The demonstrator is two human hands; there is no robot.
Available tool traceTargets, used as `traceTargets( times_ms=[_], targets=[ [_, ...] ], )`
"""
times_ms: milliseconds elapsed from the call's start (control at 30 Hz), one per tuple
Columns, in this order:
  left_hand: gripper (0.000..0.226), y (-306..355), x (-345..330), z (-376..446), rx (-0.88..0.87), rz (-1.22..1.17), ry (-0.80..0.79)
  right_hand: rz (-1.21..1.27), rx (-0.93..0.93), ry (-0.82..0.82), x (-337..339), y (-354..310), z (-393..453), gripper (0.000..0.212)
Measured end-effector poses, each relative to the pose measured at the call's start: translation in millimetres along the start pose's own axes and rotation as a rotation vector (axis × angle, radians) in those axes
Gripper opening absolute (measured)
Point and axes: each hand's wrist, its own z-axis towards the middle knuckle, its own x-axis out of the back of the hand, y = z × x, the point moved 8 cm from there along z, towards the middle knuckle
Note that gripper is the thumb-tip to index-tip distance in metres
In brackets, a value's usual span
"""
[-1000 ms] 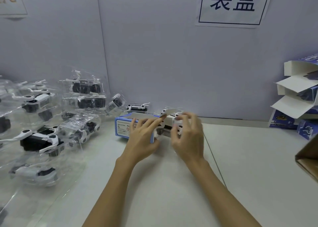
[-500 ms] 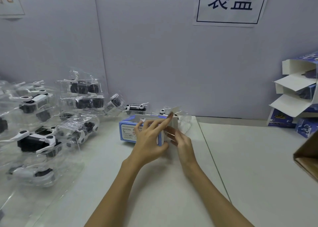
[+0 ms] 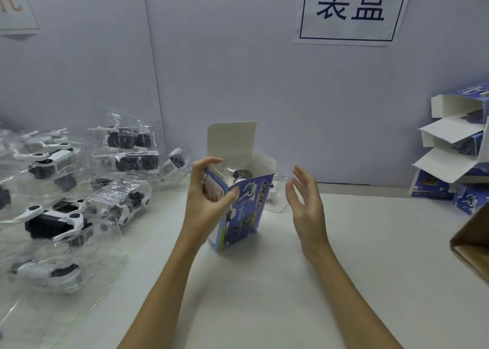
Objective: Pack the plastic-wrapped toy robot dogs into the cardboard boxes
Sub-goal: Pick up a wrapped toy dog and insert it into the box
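A: Box position?

B: 1 blue printed cardboard box stands upright on the white tabletop, centre of view, top open. Its white lid flap points straight up at the back.

A: Contents?

B: A plastic-wrapped toy robot dog sits inside; dark parts and clear wrap show above the rim. Details too blurred to log.

A: Left hand?

B: Left hand grips the box's left side. Fingers curl over the top left edge, thumb pressed on the front face near the corner.

A: Right hand?

B: Right hand is just beside the box on its right, not touching it. Fingers straight, slightly spread, holding nothing.

A: Remaining stock?

B: A pile of wrapped robot dogs lies on the left of the tabletop, white and black bodies in clear bags, some stacked against the wall. Count not readable.

A: Other items?

B: Stack of open blue boxes at far right, white flaps out. A brown carton corner at the right edge. A paper sign with 2 characters on the wall above.
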Motion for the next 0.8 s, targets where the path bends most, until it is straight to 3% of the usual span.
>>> traceTargets(
  times_ms=[200,333,400,467,600,733,800],
  targets=[
    [0.066,-4.2,-30.6,-9.4,0.213,-0.375,-0.167,0.039,0.044,-0.196,-18.2,-18.1,-6.3,0.055],
    [0.051,-1.5,-41.0,-16.7,0.197,-0.221,-0.147,0.004,0.066,-0.155,-18.7,-18.8,-10.0,0.055],
    [0.033,5.5,-43.0,-17.9,0.126,-0.115,-0.142,-0.036,0.096,-0.122,-15.9,-20.8,-11.0,0.046],
    [0.014,11.8,-43.2,-15.6,0.088,-0.019,-0.124,-0.094,0.141,-0.067,-12.0,-25.6,-9.7,0.052],
    [0.02,12.0,-42.6,-13.0,0.114,-0.029,-0.106,-0.106,0.152,-0.026,-11.8,-29.8,-5.0,0.061],
    [0.026,13.6,-38.7,-15.6,0.107,-0.098,-0.066,-0.012,0.101,-0.041,-11.4,-25.7,-5.6,0.03],
    [0.024,11.9,-36.5,-14.7,0.107,-0.104,-0.028,0.049,0.083,-0.054,-10.9,-27.6,-5.8,0.025]
  ],
)
